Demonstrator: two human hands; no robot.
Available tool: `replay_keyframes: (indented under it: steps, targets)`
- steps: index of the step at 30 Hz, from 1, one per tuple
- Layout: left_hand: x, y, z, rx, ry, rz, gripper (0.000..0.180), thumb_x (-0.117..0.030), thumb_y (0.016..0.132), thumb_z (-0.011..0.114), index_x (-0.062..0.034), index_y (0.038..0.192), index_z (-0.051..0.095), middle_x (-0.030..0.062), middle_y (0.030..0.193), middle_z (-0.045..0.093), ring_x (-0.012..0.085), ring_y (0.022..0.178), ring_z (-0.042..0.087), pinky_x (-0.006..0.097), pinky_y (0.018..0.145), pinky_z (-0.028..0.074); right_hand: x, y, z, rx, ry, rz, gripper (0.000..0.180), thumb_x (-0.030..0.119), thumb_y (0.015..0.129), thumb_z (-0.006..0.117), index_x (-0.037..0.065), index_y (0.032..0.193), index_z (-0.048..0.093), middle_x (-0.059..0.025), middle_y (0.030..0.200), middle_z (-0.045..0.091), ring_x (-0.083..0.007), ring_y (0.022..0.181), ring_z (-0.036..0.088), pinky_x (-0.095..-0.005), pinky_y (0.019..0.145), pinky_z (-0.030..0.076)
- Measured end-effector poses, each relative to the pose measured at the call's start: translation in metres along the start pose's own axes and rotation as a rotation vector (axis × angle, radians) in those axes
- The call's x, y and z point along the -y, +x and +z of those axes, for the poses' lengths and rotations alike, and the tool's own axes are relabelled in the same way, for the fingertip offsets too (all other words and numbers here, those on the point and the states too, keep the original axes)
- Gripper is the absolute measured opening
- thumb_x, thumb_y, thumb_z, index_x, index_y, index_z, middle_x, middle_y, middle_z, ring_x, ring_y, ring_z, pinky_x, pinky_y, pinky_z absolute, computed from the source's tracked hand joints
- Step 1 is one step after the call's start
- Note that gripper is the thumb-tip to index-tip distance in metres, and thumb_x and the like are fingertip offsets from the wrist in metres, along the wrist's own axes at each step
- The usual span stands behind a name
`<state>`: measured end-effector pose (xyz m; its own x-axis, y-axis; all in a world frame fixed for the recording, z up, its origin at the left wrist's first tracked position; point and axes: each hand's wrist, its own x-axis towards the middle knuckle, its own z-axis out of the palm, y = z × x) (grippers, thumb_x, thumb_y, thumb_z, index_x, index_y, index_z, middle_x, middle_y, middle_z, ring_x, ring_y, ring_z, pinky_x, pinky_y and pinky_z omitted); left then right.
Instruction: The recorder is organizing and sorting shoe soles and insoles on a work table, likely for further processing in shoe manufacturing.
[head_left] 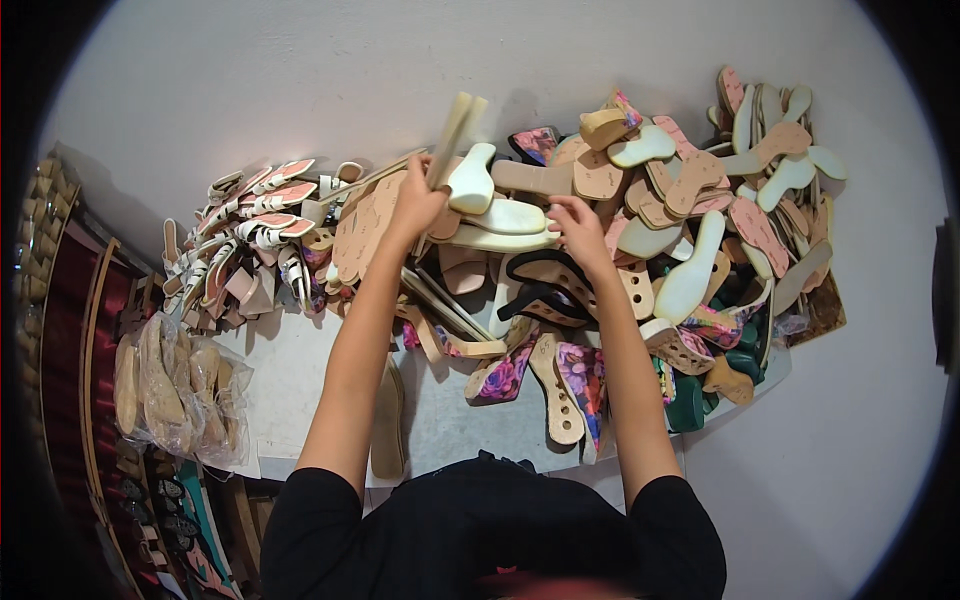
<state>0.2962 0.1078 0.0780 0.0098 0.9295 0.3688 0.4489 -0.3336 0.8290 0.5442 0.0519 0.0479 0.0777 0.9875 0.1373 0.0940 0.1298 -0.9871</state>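
Observation:
My left hand [418, 203] is closed round a couple of pale cream shoe soles [458, 130], held upright and slightly blurred. Just right of it, a pale sole [472, 180] lies across the pile. My right hand [580, 230] has its fingers closed at the end of another cream sole [508, 216], which lies flat over a further one. Below the right hand sits a black-edged sandal piece [553, 268]. Tan insoles [362, 228] are stacked under my left forearm.
A large heap of soles and insoles [690, 190] spreads to the right. White strappy sandals [275, 205] stand at the left. Plastic-wrapped soles [175, 385] lie on the table's [290, 375] left corner. Floral wedge heels [580, 385] lie near the front edge. Shelves [95, 400] stand at far left.

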Motion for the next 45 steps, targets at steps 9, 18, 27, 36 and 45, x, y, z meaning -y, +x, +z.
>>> replay_keyframes:
  steps: [9,18,27,36,45]
  targets:
    - [0.043,0.007,-0.061,0.083,-0.076,-0.229,0.059,-0.015,0.069,0.067,0.0049,0.116,0.038,0.0165,0.102,0.055,0.0228,0.087,0.057,0.031,0.077,0.046,-0.035,0.07,0.085,0.283,-0.879,-0.388,0.058,0.002,0.066,0.053,0.01,0.123,0.043,-0.0133,0.135,0.031,-0.035,0.114,0.041,-0.0424,0.09,0.04]
    - [0.048,-0.003,-0.043,-0.124,0.68,-0.089,0.058,-0.018,0.066,0.067,-0.0062,0.118,0.045,0.0189,0.12,0.042,0.037,0.118,0.033,0.045,0.091,0.037,-0.033,0.089,0.079,-0.021,-0.559,-0.755,0.029,0.006,0.08,0.05,0.003,0.11,0.054,-0.0132,0.103,0.059,-0.0295,0.095,0.056,-0.0338,0.081,0.046]
    - [0.054,-0.022,0.011,0.459,0.622,0.319,0.06,-0.011,0.062,0.07,-0.0066,0.117,0.045,0.0199,0.117,0.042,0.036,0.105,0.047,0.039,0.091,0.04,0.018,0.085,0.042,-0.496,0.304,-0.414,0.03,0.025,0.094,0.037,-0.003,0.091,0.046,-0.0135,0.067,0.06,-0.0182,0.057,0.061,-0.0255,0.053,0.05]
    - [0.041,-0.003,-0.023,0.146,0.109,-0.04,0.041,-0.02,0.09,0.04,-0.0063,0.128,0.039,0.0187,0.116,0.05,0.0254,0.093,0.058,0.033,0.085,0.045,0.05,0.077,0.005,-0.659,0.446,-0.379,0.026,0.025,0.093,0.038,-0.001,0.093,0.043,-0.0095,0.066,0.056,-0.0157,0.043,0.055,-0.0248,0.038,0.043]
    - [0.027,-0.02,-0.041,0.065,-0.826,-0.122,0.02,-0.007,0.089,0.035,-0.0069,0.102,0.05,0.0146,0.114,0.048,0.0237,0.093,0.058,0.03,0.076,0.052,0.045,0.073,0.034,-0.418,0.092,-0.237,0.033,0.015,0.086,0.045,-0.001,0.113,0.036,-0.015,0.071,0.057,-0.0165,0.039,0.053,-0.0257,0.033,0.041]
